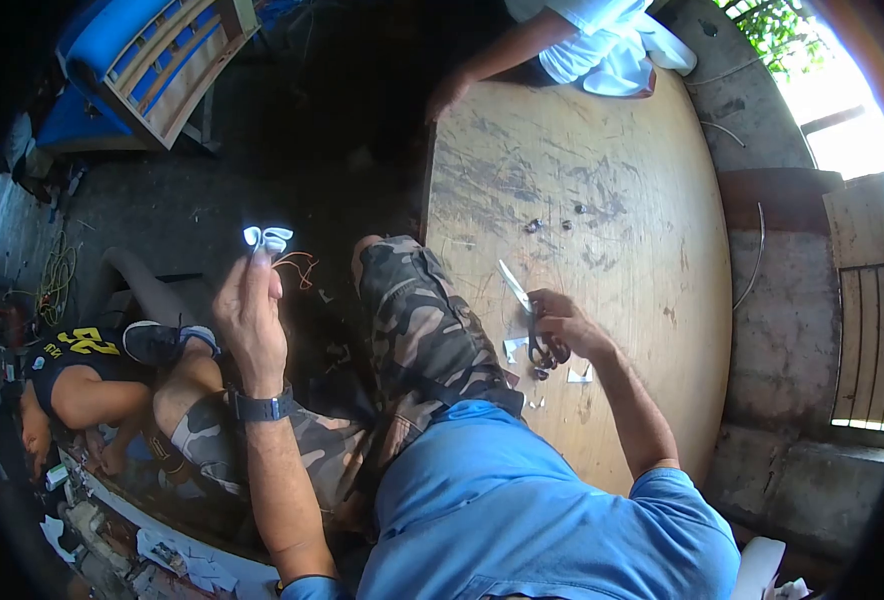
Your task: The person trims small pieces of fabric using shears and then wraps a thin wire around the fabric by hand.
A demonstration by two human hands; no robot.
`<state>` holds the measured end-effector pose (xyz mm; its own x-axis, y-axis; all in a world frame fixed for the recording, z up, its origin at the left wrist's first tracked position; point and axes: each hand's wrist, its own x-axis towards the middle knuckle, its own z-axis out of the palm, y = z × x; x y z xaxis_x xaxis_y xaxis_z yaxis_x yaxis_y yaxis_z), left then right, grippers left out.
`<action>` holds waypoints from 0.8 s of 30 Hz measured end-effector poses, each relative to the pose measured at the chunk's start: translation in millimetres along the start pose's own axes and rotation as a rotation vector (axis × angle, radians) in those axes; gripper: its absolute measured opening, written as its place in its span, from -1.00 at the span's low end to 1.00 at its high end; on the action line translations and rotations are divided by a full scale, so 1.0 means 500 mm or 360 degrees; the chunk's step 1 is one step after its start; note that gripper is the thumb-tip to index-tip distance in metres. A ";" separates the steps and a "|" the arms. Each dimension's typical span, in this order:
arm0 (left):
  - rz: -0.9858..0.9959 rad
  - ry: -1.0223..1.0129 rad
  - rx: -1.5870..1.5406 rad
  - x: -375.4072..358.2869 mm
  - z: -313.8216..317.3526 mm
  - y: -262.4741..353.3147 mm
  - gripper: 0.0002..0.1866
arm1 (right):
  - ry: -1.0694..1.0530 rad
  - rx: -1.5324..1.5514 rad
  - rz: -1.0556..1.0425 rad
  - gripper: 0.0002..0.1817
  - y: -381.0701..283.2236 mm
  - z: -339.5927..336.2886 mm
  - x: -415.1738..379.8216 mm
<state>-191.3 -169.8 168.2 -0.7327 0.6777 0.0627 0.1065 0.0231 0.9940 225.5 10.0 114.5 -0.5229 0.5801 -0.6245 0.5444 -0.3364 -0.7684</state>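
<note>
My left hand (252, 305) is raised at the left, its fingers pinching a small folded white piece (269, 239). A thin orange thread (300, 268) hangs beside the fingertips. At the wooden table (652, 270), my right hand (567, 328) is closed on a pair of scissors (514, 285), whose blades point up and away to the left. White scraps (580, 374) lie on the tabletop near the scissors' handles. Beyond the blades sit several small dark objects (534, 226).
Another person (592, 40) in white leans at the table's far edge, one hand on its corner. A second person (82, 370) in a dark shirt is low at the left. A blue wooden-framed seat (152, 75) stands at the upper left; a concrete wall (787, 310) borders the right.
</note>
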 end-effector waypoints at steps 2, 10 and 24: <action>-0.0022 0.0012 0.0073 0.000 0.004 0.013 -0.57 | 0.0048 0.0036 -0.0090 -0.38 0.024 0.044 -0.010; 0.0004 0.0035 0.0036 0.003 0.000 -0.006 -0.65 | 0.0598 -0.1253 -0.0345 -0.55 0.014 0.065 -0.038; 0.0046 0.0027 0.0157 -0.003 0.003 0.025 -0.69 | 0.0221 -0.1173 -0.0571 -0.57 -0.087 0.119 -0.051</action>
<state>-188.0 -169.3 180.2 -0.7394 0.6666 0.0939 0.1928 0.0761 0.9783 176.4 -34.3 155.5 -0.6871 0.6621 -0.2993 0.6754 0.4302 -0.5990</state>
